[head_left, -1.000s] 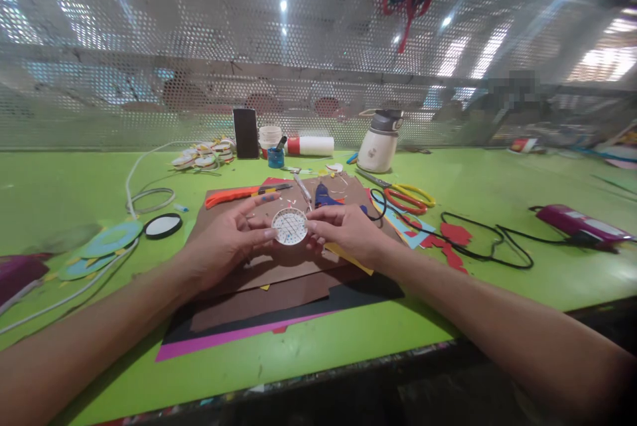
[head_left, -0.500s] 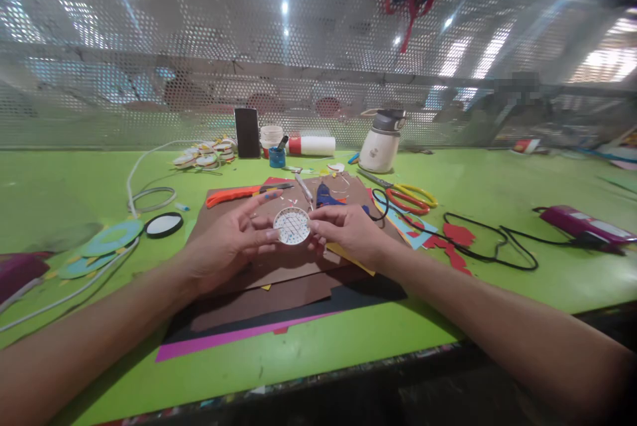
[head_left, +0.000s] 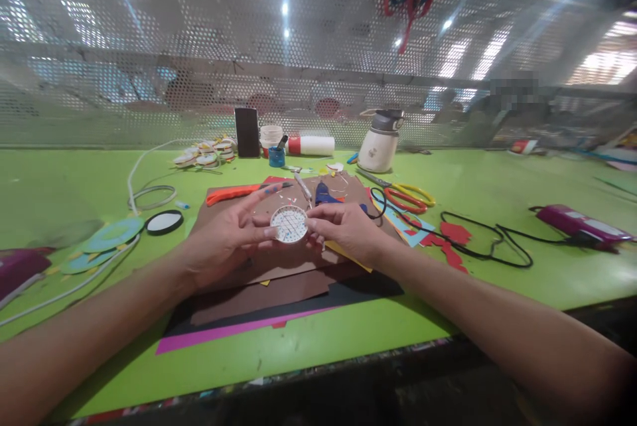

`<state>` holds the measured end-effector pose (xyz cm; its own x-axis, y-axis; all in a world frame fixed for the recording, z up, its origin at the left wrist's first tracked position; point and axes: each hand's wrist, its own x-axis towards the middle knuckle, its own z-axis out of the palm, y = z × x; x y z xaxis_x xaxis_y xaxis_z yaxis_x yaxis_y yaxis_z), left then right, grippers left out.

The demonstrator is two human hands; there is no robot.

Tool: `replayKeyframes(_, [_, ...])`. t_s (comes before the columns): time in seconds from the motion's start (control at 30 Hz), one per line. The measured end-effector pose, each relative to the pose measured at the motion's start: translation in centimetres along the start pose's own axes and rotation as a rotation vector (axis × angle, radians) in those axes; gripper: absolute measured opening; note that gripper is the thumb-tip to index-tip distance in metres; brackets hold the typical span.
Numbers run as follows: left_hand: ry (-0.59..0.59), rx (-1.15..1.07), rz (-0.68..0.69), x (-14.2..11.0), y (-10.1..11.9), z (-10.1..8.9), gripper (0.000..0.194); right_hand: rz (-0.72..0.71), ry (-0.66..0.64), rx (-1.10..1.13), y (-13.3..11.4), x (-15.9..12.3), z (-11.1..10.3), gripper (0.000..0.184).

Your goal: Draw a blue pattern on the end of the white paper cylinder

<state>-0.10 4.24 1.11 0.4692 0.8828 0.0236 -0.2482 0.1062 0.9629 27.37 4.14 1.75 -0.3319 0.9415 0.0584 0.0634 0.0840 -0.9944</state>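
Note:
Between my hands is a small round white disc (head_left: 289,224) with a raised rim, coloured dots and dark crossing lines. My left hand (head_left: 233,235) pinches its left edge between thumb and fingers, the index finger stretched out above it. At the right edge, the thumb and fingers of my right hand (head_left: 343,228) grip the rim. Brown cardboard sheets (head_left: 283,270) lie under the hands. Just beyond them are an orange-handled cutter (head_left: 233,194), a blue glue gun (head_left: 326,194) and a thin white pen-like tool (head_left: 302,186).
Scissors (head_left: 405,195), red paper scraps (head_left: 454,233) and a purple device (head_left: 582,223) with black cord are on the right. A white bottle (head_left: 378,147), phone (head_left: 247,133) and blue paint pot (head_left: 277,157) stand behind. Light-blue paper rings (head_left: 112,237) and a black-rimmed lid (head_left: 164,222) lie left.
The view has shifted very slightly. Both hands keep hold of the disc, which looks tilted a little differently; otherwise little has moved.

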Motion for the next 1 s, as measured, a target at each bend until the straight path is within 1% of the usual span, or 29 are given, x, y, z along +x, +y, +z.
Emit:
replayKeyframes(0.23, [0.035,-0.022,-0.053,0.6,-0.3,-0.4,0.083,0.037,0.013,-0.033,-0.2,-0.2,0.3,0.007])
replayKeyframes(0.33, [0.069,-0.025,-0.045,0.5,0.1,-0.2,0.075,0.03,0.013,-0.048,-0.3,-0.4,0.3,0.006])
replayKeyframes(0.43, [0.101,-0.007,-0.051,-0.1,0.8,0.5,0.069,0.007,0.007,-0.074,-0.2,-0.5,0.3,0.004])
replayKeyframes(0.5, [0.113,0.0,-0.055,-0.4,1.1,1.0,0.064,-0.014,0.007,-0.1,0.0,-0.4,0.1,0.011])
replayKeyframes(0.57, [0.129,0.001,-0.055,-0.5,1.1,1.1,0.057,-0.038,0.023,-0.129,0.3,-0.3,-0.3,0.022])
replayKeyframes(0.63, [0.148,-0.005,-0.054,-0.3,1.1,1.0,0.053,-0.133,0.057,-0.206,0.5,-0.2,-0.7,0.036])
replayKeyframes(0.7, [0.154,-0.013,-0.053,-0.2,0.9,0.8,0.052,-0.325,0.075,-0.363,0.6,-0.3,-1.0,0.054])
replayKeyframes(0.77, [0.147,-0.015,-0.05,-0.1,0.8,0.7,0.056,-0.527,0.052,-0.564,0.8,-0.4,-0.8,0.073])
replayKeyframes(0.83, [0.128,-0.021,-0.049,-0.2,0.8,0.7,0.065,-0.62,0.004,-0.724,1.0,-0.6,-0.5,0.085])
replayKeyframes(0.87, [0.12,-0.027,-0.048,-0.3,0.8,0.8,0.07,-0.632,-0.013,-0.779,1.1,-0.7,-0.2,0.085])
replayKeyframes(0.93, [0.104,-0.041,-0.044,-0.4,0.7,0.8,0.08,-0.639,-0.027,-0.832,1.3,-0.8,0.2,0.079])
replayKeyframes(1.0, [0.085,-0.044,-0.029,-0.3,0.7,0.7,0.082,-0.657,-0.023,-0.826,1.4,-0.7,0.4,0.068])
